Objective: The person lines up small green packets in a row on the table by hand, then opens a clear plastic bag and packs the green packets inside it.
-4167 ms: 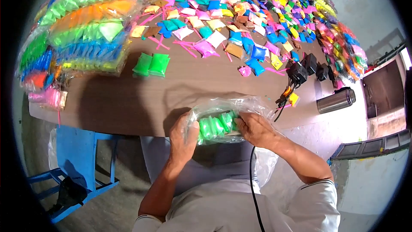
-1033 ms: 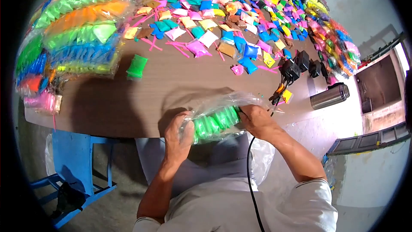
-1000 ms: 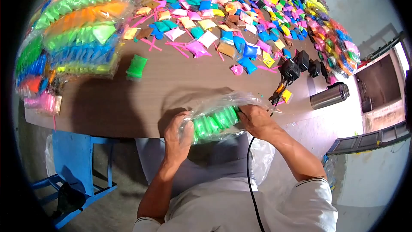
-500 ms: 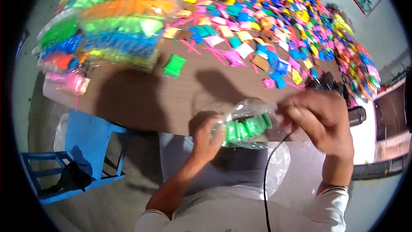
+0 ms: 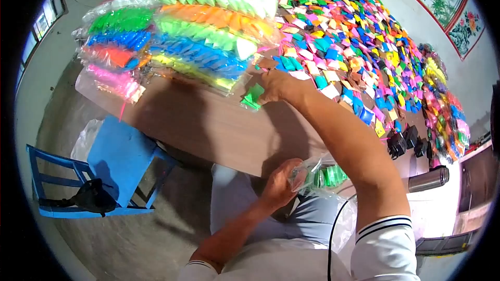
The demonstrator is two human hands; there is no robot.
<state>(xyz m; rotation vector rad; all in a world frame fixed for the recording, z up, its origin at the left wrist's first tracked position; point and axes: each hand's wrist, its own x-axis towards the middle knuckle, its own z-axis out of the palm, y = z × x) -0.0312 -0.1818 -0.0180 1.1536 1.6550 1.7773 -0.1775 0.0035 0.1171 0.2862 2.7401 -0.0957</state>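
My left hand [image 5: 282,182] is closed on the edge of a clear plastic bag [image 5: 308,164], low at the table's front edge. A row of small green packets [image 5: 329,176] lies inside that bag, partly hidden by my right forearm. My right arm stretches across the table, and my right hand [image 5: 280,86] has its fingers closed at the right edge of a single small green packet [image 5: 252,96]. The fingertips are partly hidden. Just beyond that packet lie larger clear bags [image 5: 208,57] filled with rows of coloured packets.
Loose coloured packets [image 5: 359,54] spread over the back and right of the brown table [image 5: 229,135]. Black objects [image 5: 403,143] and a dark cylinder [image 5: 429,179] stand at the right. A blue chair [image 5: 117,156] is at the left. A black cable [image 5: 333,229] hangs down before me.
My right hand has moved from beside the bag, forward and left, to the single green packet. My left hand still holds the bag. The camera view has shifted, so the table sits further right.
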